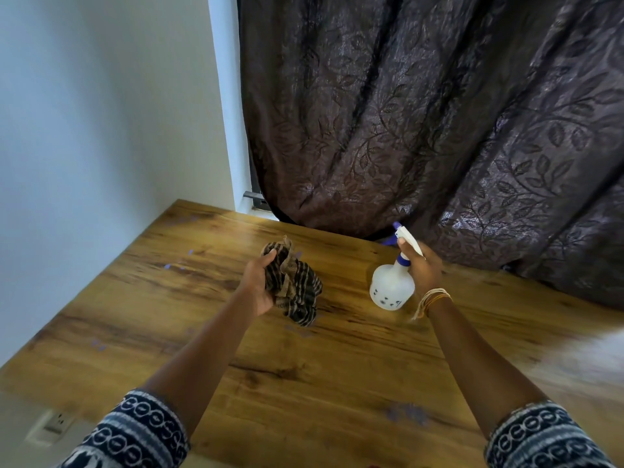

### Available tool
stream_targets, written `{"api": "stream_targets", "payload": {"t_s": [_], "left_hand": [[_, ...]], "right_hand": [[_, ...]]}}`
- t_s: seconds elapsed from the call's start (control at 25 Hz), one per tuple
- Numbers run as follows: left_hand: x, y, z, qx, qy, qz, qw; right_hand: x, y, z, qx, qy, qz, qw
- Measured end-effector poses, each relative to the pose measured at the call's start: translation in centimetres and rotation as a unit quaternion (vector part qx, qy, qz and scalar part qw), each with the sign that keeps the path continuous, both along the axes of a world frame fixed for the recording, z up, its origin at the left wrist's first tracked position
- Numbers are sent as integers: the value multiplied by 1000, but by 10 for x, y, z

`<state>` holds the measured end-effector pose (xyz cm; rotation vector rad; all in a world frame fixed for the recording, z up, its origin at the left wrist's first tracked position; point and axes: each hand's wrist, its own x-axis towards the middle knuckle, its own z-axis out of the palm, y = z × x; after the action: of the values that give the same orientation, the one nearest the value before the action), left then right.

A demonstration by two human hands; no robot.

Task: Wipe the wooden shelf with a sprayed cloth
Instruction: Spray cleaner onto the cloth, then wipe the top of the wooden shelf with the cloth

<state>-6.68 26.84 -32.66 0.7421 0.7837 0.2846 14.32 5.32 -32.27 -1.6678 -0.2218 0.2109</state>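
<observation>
Your left hand (260, 285) has its fingers curled round a bunched striped cloth (295, 285), held just above the wooden shelf (202, 298). Your right hand (422, 265) grips the neck of a white spray bottle (391, 287), nozzle pointing left toward the cloth; whether a finger is on the trigger I cannot tell. The cloth looks soft, light and floppy, so keep it wadded in your palm. The bottle looks light and smooth; the neck is likely your surest hold. A dark leaf-patterned curtain (439, 130) hangs behind.

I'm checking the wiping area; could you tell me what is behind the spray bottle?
Behind the spray bottle hangs the dark curtain, draping onto the wooden shelf. It covers whatever lies beyond.
</observation>
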Motion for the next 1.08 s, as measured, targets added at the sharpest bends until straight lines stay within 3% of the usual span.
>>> {"api": "stream_targets", "payload": {"t_s": [0.08,0.2,0.28,0.36,0.44,0.48,0.52,0.6,0.68,0.8,1.08], "left_hand": [[0,0,0,2,7,-1,1000],[0,-2,-1,9,14,-6,1000],[0,-5,0,21,23,-17,999],[0,-7,1,23,23,-40,999],[-1,-8,1,34,21,-80,996],[-2,-10,2,40,19,-97,994],[-5,-12,3,51,21,-105,993],[-11,-13,3,100,59,-92,989],[-18,-10,1,146,100,-69,982],[-33,-3,-5,173,142,-44,974],[-80,4,-9,221,199,40,954]], "right_hand": [[-3,0,1,-39,-72,-39,996],[-24,6,4,-178,-356,-149,905],[-55,19,7,-146,-432,-96,885],[-86,38,0,-95,-356,36,929],[-109,59,-6,-69,-128,176,974],[-118,70,-9,-47,27,243,969],[-125,77,-13,-2,171,305,937],[-137,87,-20,56,344,375,859],[-145,95,-22,13,362,404,840],[-155,108,-26,-38,308,421,852],[-171,130,-39,-46,281,427,858]]}}
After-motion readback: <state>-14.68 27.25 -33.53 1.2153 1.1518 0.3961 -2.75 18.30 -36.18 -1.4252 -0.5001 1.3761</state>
